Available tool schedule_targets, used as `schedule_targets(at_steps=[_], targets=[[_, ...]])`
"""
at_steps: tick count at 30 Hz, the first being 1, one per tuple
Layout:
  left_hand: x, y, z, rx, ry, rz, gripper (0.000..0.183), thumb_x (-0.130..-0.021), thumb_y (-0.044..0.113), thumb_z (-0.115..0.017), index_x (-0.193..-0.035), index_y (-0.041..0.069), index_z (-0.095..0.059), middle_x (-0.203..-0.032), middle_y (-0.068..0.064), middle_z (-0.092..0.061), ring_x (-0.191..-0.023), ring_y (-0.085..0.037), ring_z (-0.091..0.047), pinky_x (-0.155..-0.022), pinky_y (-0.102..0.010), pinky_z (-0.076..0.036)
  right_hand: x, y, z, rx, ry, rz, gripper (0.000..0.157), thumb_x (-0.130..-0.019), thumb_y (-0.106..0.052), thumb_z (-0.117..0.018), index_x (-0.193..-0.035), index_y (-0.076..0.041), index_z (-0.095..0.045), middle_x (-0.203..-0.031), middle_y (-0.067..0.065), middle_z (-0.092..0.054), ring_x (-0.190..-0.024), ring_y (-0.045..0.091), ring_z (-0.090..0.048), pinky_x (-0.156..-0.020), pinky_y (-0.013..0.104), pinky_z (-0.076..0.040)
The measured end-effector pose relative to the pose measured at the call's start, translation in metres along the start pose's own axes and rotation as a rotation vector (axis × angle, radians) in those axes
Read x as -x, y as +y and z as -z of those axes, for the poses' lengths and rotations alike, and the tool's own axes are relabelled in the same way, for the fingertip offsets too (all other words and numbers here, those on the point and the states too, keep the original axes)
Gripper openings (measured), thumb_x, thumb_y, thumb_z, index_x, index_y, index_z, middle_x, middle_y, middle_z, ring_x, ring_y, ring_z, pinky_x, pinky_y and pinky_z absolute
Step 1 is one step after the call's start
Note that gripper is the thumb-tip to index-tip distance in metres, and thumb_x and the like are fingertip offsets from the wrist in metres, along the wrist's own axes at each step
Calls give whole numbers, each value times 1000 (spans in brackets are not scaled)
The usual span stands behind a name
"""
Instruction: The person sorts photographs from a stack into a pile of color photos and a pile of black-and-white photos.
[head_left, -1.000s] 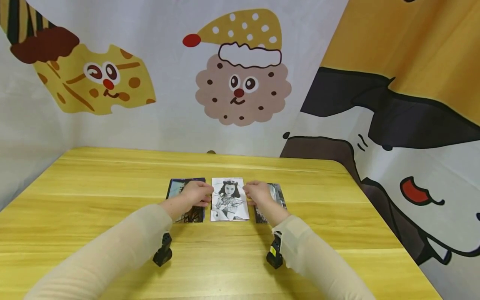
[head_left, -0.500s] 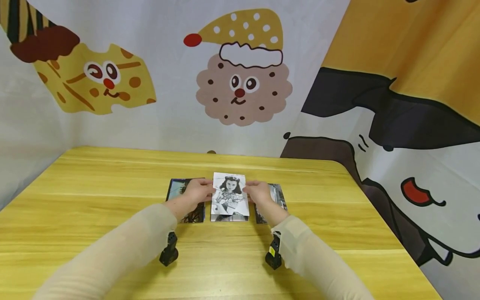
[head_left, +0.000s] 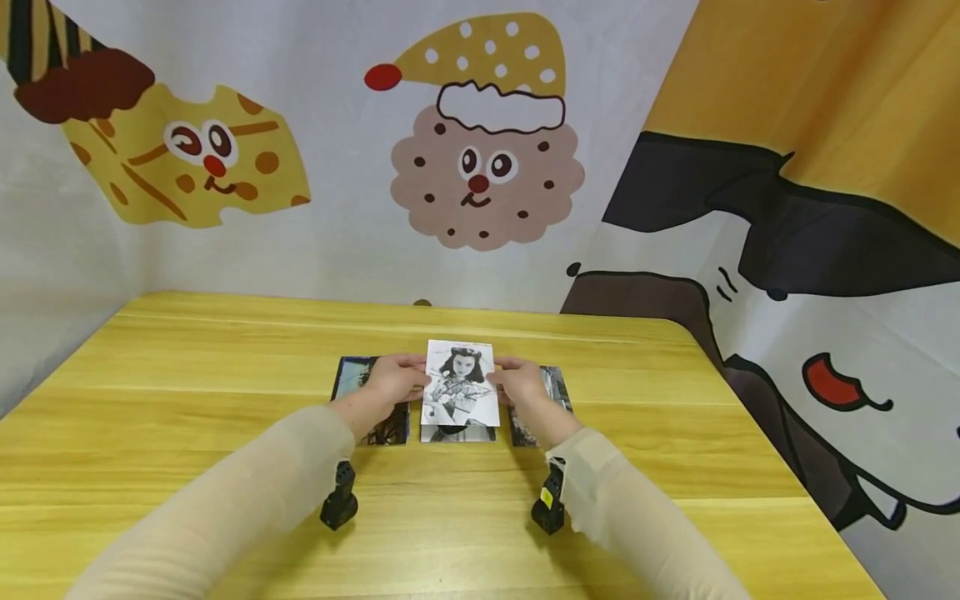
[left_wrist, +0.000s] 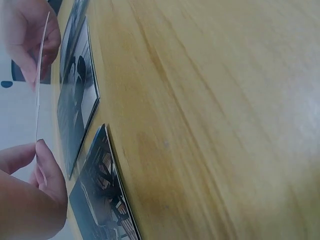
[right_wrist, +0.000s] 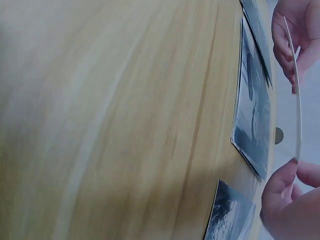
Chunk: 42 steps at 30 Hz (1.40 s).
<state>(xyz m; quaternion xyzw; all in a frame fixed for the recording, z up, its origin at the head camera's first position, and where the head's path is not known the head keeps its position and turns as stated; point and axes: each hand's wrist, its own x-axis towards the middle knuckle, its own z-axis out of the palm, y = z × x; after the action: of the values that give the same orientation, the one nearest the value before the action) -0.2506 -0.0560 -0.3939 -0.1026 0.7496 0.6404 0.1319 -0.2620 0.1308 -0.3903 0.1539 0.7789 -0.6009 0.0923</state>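
Two bare hands hold up a black-and-white portrait print [head_left: 461,383] over a wood-grain table [head_left: 450,533], toward its far edge and roughly midway between its left and right edges. The left hand [head_left: 392,381] pinches the print's left edge between thumb and fingers; the right hand [head_left: 522,383] pinches the right edge the same way. Both wrist views show the print edge-on, tilted up, its lower edge apart from the table. Directly below lies a grey photograph [head_left: 457,434], only its near strip showing in the head view. Just beside it, toward the table's left edge, is a darker photo stack [head_left: 393,429]; toward the right edge, another photograph [head_left: 556,387], each partly hidden by a hand. As far as can be judged, lifting this print is done and it is not yet set down; the other pictures lie flat, unheld.
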Motion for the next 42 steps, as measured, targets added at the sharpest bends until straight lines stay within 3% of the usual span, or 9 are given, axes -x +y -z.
schedule_targets(at_steps=[4,8,17,26,33,42], targets=[[0,1,0,2,-3,-1,46,-89,0,-56,-135,-1,-46,-127,-21,-50,-113,-33,-55,-84,-28,-55,-1,0,2,-16,-16,-5,41,-88,-3,-60,-129,-7,-56,-84,3,-56,-54,10,-36,-51,22,-33],[1,2,-1,5,-8,3,46,-90,0,-56,-135,-2,-46,-127,-21,-50,-113,-33,-55,-87,-30,-54,0,0,6,10,-31,7,41,-89,-4,-60,-129,-8,-56,-74,0,-53,-57,11,-40,-53,23,-37],[3,7,-9,21,-3,-1,45,-89,-1,-56,-132,-2,-48,-124,-21,-52,-102,-27,-59,-79,-26,-56,3,-5,15,42,-34,2,41,-89,-4,-60,-129,-8,-56,-77,0,-54,-58,10,-42,-54,21,-44],[3,14,-18,29,-19,2,45,-88,-2,-56,-133,-1,-48,-130,-21,-51,-110,-31,-58,-74,-22,-57,2,-6,26,57,-16,0,41,-88,-5,-61,-129,-9,-56,-67,-1,-51,-57,11,-42,-56,23,-44],[2,18,-24,49,-26,-9,45,-86,-4,-56,-131,-2,-50,-126,-20,-54,-81,-14,-57,-62,-16,-53,0,-8,34,53,-26,1,43,-88,-4,-60,-130,-7,-54,-72,0,-52,-59,10,-42,-57,23,-41],[1,23,-36,40,2,-12,43,-84,-7,-58,-127,-3,-53,-124,-21,-57,-98,-26,-61,-68,-21,-56,0,-10,44,102,-10,0,41,-88,-5,-61,-129,-8,-55,-75,0,-54,-60,11,-45,-59,25,-45]])
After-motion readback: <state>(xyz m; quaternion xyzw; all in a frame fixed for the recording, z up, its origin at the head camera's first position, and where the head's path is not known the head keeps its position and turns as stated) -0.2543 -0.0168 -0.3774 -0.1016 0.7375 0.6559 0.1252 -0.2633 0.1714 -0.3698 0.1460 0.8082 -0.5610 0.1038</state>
